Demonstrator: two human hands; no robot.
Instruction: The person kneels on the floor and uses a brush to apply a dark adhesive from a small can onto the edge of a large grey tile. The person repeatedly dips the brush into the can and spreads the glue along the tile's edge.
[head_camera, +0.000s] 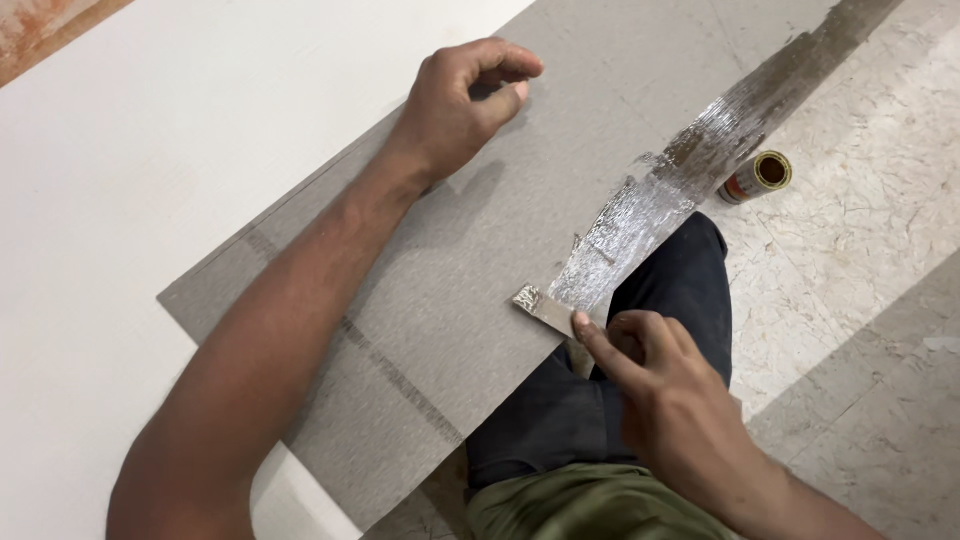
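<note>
Both hands are in my view from the head camera, working over a grey sheet that lies at a slant across a white board and runs out over the pale stone-patterned floor. My right hand sits low and right of centre, fingers curled tight around a small flat scraper, index finger stretched along its top; the grip is narrow and firmly closed on the tool. The scraper's blade end, smeared with wet glue, rests on the grey sheet right at the sheet's near edge, touching the lower end of a shiny, wet band of adhesive. That band runs along the sheet's right-hand edge, up and away toward the top right corner of the view, glossy near the blade and darker farther off. My left hand is up near the top centre, well apart from the scraper, resting on the grey sheet with the fingers curled loosely inward toward the palm; it holds nothing that I can make out. A small open tin, on its side with its round mouth toward me, lies on the floor just beside the adhesive band, off the sheet's edge. My knee in dark trousers pokes out from under the sheet's edge directly below the scraper, with olive cloth at the bottom.
</note>
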